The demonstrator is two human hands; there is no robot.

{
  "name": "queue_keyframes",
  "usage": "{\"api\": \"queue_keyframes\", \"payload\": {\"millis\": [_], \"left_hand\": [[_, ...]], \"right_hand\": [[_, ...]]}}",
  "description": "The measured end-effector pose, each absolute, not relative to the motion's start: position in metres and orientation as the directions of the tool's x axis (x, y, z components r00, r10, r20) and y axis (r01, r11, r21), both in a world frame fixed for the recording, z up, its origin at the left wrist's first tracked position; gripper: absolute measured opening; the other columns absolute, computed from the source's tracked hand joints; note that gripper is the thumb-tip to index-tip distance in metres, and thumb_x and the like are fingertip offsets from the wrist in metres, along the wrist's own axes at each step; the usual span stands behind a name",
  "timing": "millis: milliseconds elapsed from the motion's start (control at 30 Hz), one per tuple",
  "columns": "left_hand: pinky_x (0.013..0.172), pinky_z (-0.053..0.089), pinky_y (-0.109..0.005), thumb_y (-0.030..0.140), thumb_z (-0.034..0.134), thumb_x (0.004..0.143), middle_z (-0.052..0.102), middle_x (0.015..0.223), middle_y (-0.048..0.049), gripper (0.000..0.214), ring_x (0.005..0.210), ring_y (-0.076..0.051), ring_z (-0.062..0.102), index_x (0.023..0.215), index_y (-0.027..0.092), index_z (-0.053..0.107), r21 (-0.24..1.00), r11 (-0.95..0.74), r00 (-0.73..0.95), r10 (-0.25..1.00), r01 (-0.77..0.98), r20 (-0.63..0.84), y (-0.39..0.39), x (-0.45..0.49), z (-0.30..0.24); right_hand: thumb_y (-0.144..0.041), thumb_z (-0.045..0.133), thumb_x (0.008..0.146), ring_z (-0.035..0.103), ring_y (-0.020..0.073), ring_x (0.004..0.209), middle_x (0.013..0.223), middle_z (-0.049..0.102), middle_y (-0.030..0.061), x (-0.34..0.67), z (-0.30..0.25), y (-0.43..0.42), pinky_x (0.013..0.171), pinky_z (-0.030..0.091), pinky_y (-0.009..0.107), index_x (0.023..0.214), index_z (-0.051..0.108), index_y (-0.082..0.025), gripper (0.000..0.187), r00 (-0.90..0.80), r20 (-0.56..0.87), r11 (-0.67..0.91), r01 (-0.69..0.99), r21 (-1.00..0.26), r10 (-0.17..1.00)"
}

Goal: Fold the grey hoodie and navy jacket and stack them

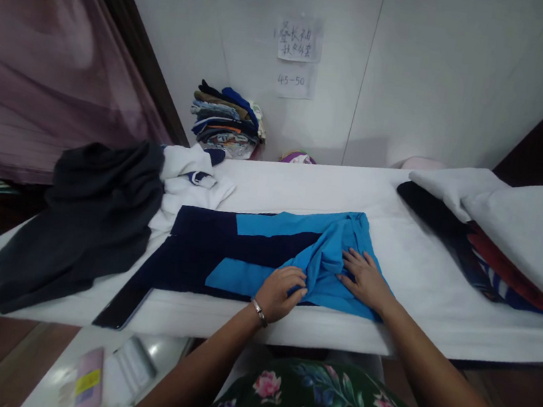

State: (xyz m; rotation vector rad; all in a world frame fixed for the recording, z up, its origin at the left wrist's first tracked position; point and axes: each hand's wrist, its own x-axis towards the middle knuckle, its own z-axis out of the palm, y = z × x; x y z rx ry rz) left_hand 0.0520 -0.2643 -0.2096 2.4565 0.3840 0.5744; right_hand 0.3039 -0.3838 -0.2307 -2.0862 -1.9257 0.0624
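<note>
A navy and bright-blue long-sleeved jacket [250, 247] lies on the white-covered table [324, 185] in front of me. One navy sleeve runs down to the table's near edge at the left. Bright-blue cloth is bunched up at the jacket's right end. My left hand [282, 292], with a bracelet at the wrist, has its fingers curled on the near side of that bunched cloth. Flat on the blue fabric at the right end rests my right hand [366, 281], its fingers spread.
Left of the jacket lie a dark grey garment [93, 212] and a white one [181, 181]. Folded clothes [225, 119] are stacked beyond the far edge. More garments [525, 232] are piled at the right. Below the table is a pink item [89, 380] with a yellow label.
</note>
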Motion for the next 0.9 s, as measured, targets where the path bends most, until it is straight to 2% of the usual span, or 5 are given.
{"api": "queue_keyframes", "payload": {"millis": [200, 333, 433, 567, 900], "left_hand": [[0.094, 0.049, -0.038, 0.023, 0.053, 0.085, 0.063, 0.118, -0.0081, 0.018, 0.112, -0.021, 0.057, 0.098, 0.021, 0.065, 0.721, -0.654, 0.588, 0.683, 0.229, 0.433, -0.255, 0.054, -0.21], [0.075, 0.053, -0.032, 0.028, 0.059, 0.081, 0.063, 0.119, -0.0093, 0.033, 0.096, -0.02, 0.063, 0.114, 0.02, 0.061, 0.804, -0.447, 0.512, 0.832, 0.393, 0.212, -0.244, 0.058, -0.213], [0.069, 0.049, -0.03, 0.037, 0.062, 0.08, 0.069, 0.095, -0.0051, 0.036, 0.079, -0.017, 0.063, 0.111, 0.02, 0.063, 0.781, -0.351, 0.521, 0.853, 0.516, 0.04, -0.238, 0.061, -0.209], [0.059, 0.04, -0.026, 0.04, 0.056, 0.082, 0.062, 0.065, 0.0011, 0.023, 0.065, -0.015, 0.057, 0.079, 0.021, 0.067, 0.739, -0.359, 0.583, 0.811, 0.57, -0.056, -0.237, 0.065, -0.202], [0.059, 0.038, -0.025, 0.041, 0.058, 0.076, 0.053, 0.056, 0.0044, 0.027, 0.06, -0.013, 0.049, 0.06, 0.019, 0.057, 0.898, -0.239, 0.543, 0.84, 0.37, 0.0, -0.19, 0.07, -0.198]], "right_hand": [[-0.047, 0.042, 0.093, 0.033, 0.0314, 0.137, 0.142, 0.049, 0.009, 0.303, -0.232, -0.384, 0.112, 0.021, 0.057, 0.125, 0.06, -0.022, 0.044, 0.095, 0.18, -0.053, 0.973, -0.226, 0.979], [-0.046, 0.041, 0.094, 0.032, 0.0315, 0.137, 0.141, 0.049, 0.009, 0.304, -0.233, -0.384, 0.111, 0.021, 0.057, 0.123, 0.061, -0.022, 0.043, 0.086, 0.191, -0.045, 0.976, -0.212, 0.978], [-0.046, 0.041, 0.094, 0.032, 0.0311, 0.138, 0.142, 0.049, 0.0094, 0.303, -0.233, -0.384, 0.111, 0.022, 0.057, 0.123, 0.061, -0.021, 0.043, 0.088, 0.188, -0.049, 0.978, -0.205, 0.978], [-0.046, 0.041, 0.093, 0.033, 0.0312, 0.137, 0.141, 0.049, 0.0098, 0.303, -0.232, -0.384, 0.111, 0.022, 0.057, 0.124, 0.06, -0.022, 0.043, 0.095, 0.192, -0.053, 0.976, -0.212, 0.977], [-0.046, 0.043, 0.093, 0.034, 0.0313, 0.137, 0.14, 0.05, 0.0107, 0.304, -0.235, -0.384, 0.111, 0.022, 0.057, 0.121, 0.062, -0.02, 0.043, 0.088, 0.211, -0.038, 0.972, -0.231, 0.974]]}}
